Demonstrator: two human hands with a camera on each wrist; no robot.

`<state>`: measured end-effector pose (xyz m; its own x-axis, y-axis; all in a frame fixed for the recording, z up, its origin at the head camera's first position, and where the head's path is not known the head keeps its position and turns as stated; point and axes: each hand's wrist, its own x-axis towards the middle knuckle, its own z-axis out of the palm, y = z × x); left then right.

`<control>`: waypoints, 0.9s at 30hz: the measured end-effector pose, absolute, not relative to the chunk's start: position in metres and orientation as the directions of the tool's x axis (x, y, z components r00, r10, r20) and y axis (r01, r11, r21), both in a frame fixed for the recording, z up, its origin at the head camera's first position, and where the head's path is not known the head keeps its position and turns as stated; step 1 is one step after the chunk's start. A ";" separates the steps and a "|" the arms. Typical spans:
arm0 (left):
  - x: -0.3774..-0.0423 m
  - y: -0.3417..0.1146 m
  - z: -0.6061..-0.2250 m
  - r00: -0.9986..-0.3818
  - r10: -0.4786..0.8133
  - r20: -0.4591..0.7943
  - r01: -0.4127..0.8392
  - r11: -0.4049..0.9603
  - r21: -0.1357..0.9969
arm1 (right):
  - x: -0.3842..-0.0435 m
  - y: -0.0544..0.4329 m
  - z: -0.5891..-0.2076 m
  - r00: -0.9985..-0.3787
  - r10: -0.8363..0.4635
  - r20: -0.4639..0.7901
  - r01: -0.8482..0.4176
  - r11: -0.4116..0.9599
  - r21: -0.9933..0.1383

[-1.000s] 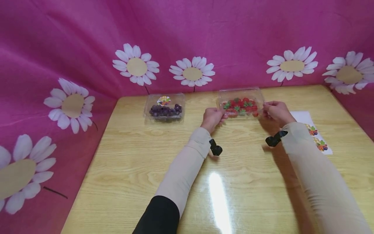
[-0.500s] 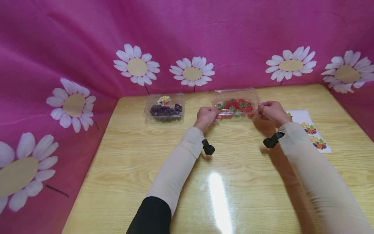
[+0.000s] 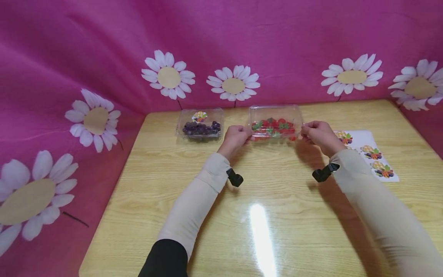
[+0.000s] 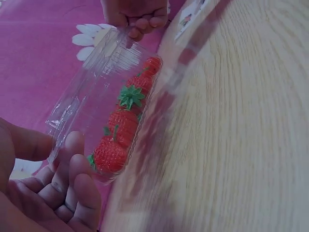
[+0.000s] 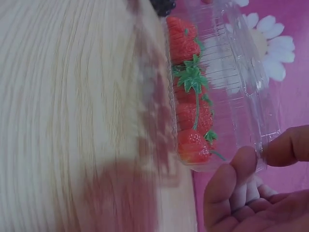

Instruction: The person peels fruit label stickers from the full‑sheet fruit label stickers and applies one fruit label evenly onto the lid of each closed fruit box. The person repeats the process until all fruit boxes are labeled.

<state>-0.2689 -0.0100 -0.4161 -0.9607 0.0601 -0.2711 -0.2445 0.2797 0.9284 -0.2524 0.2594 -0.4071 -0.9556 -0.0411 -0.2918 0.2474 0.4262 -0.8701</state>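
Left hand (image 3: 236, 137) and right hand (image 3: 320, 134): one end of the strawberry box (image 3: 275, 112) pinched in each. Below both, the surface (image 3: 294, 200); whether it is touched by the box cannot be told. Box held between the hands by its ends only; if gripped unevenly, one end could be dropped. Just left of the left hand, a grape box (image 3: 216, 115), which could be bumped by a sideways drift. Strawberries (image 4: 123, 123) between the hands could be spilled if the box is poorly fastened.
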 end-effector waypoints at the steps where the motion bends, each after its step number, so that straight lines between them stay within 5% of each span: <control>1: -0.267 -0.012 -0.416 -0.961 0.064 -0.268 -0.241 0.276 0.930 | -0.251 0.258 -0.406 -0.956 -0.042 -0.290 0.246 0.422 -0.872; 10: -0.241 -0.037 -0.411 -0.972 0.080 -0.219 -0.194 0.246 0.950 | -0.235 0.238 -0.401 -0.954 -0.080 -0.290 0.229 0.432 -0.872; 19: -0.212 -0.059 -0.410 -0.965 0.144 -0.221 -0.143 0.418 0.897 | -0.211 0.226 -0.404 -0.950 -0.117 -0.290 0.203 0.472 -0.858; 27: -0.199 -0.079 -0.409 -0.965 0.141 -0.221 -0.154 0.378 0.913 | -0.196 0.212 -0.404 -0.955 -0.158 -0.252 0.154 0.461 -0.874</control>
